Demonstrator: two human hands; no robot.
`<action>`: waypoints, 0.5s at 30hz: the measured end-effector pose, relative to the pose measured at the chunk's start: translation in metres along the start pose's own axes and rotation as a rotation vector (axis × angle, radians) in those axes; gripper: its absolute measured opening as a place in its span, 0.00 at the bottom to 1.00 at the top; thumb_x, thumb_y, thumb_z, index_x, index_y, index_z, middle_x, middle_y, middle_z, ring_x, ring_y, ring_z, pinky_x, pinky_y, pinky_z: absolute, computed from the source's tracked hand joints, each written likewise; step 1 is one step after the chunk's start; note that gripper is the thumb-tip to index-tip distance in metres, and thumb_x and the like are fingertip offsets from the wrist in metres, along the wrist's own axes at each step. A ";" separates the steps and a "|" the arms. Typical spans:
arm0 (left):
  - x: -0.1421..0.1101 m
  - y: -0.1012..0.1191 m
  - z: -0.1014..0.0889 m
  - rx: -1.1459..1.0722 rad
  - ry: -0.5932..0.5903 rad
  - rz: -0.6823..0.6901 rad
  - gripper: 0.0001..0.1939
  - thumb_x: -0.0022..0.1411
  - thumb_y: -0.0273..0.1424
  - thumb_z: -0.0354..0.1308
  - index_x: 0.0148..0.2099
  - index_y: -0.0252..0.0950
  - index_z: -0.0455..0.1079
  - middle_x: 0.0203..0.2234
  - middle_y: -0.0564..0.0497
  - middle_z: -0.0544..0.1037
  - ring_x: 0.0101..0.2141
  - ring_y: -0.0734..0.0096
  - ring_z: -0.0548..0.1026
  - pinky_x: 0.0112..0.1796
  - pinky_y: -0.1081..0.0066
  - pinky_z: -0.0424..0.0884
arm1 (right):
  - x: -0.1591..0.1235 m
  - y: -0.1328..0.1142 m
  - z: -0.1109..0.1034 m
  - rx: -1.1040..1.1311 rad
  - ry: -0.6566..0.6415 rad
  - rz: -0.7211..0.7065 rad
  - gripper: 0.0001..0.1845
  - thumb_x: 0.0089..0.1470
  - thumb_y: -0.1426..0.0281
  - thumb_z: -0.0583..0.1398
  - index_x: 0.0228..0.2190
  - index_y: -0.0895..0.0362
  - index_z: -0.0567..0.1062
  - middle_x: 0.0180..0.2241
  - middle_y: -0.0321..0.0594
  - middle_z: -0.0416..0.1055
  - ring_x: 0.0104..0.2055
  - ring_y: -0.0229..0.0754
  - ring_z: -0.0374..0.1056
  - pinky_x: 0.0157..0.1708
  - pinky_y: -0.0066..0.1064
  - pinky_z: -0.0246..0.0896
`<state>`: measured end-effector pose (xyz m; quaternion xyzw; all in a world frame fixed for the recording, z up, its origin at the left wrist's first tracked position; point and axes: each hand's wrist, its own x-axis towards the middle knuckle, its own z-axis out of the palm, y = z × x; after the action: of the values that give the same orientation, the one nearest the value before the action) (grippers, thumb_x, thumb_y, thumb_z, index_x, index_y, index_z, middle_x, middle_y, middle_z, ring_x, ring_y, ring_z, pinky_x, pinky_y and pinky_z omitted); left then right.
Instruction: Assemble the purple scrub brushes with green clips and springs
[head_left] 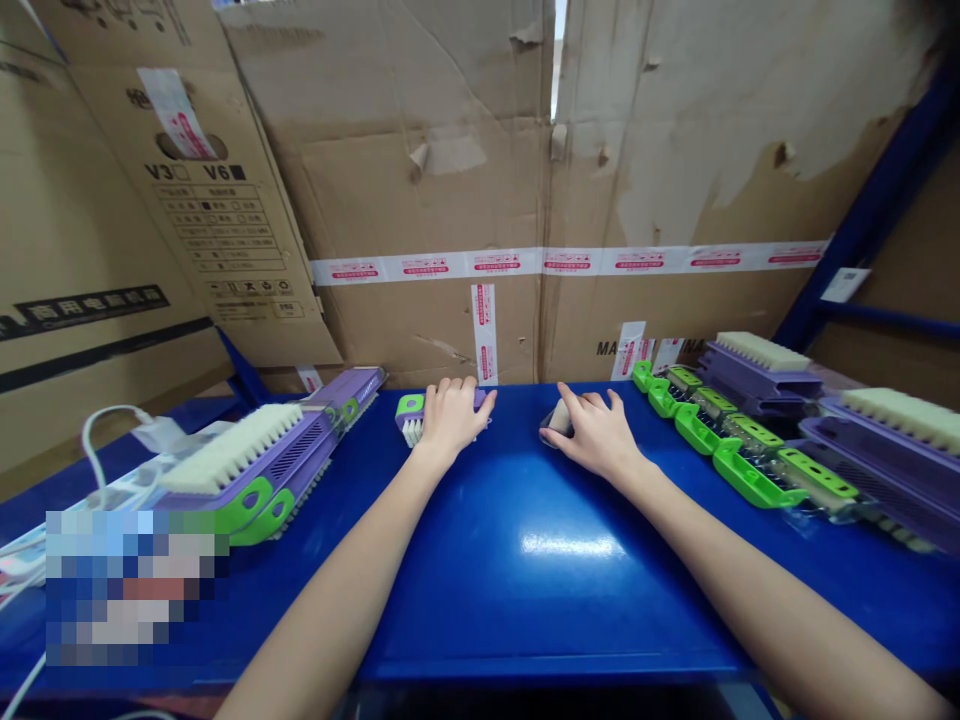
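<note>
Toward the back of the blue table, a purple and green brush lies with its white bristles facing down. My left hand is closed over the brush from above, its thumb out to the right side. To the right, my right hand has a small dark purple piece with a beige top between its thumb and index finger. The other fingers of that hand are bent, and part of the piece is hidden behind them. Both hands are at the table surface, apart from each other.
Purple brushes with pale bristles are stacked on the left, by white cables and a power strip. At the right lie green handles, green-topped parts and more purple brush bodies. Cardboard walls the back.
</note>
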<state>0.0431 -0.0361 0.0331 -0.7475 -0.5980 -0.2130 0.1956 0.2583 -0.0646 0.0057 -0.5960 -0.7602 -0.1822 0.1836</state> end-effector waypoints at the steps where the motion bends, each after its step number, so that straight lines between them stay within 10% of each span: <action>1: 0.000 0.000 0.000 0.001 0.000 0.003 0.21 0.65 0.44 0.42 0.41 0.34 0.70 0.37 0.42 0.77 0.42 0.56 0.71 0.42 0.62 0.60 | 0.000 -0.001 -0.001 -0.012 -0.013 -0.002 0.40 0.54 0.51 0.52 0.59 0.66 0.56 0.45 0.54 0.72 0.51 0.54 0.62 0.56 0.53 0.38; 15: -0.001 0.002 -0.001 -0.004 -0.005 0.002 0.22 0.65 0.44 0.42 0.42 0.33 0.70 0.37 0.40 0.76 0.42 0.56 0.71 0.42 0.61 0.59 | 0.000 -0.003 -0.006 -0.001 0.056 -0.048 0.30 0.58 0.56 0.50 0.56 0.61 0.62 0.49 0.51 0.69 0.51 0.52 0.61 0.50 0.42 0.47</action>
<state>0.0447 -0.0379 0.0338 -0.7489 -0.5974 -0.2124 0.1929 0.2558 -0.0683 0.0111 -0.5721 -0.7688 -0.2036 0.2002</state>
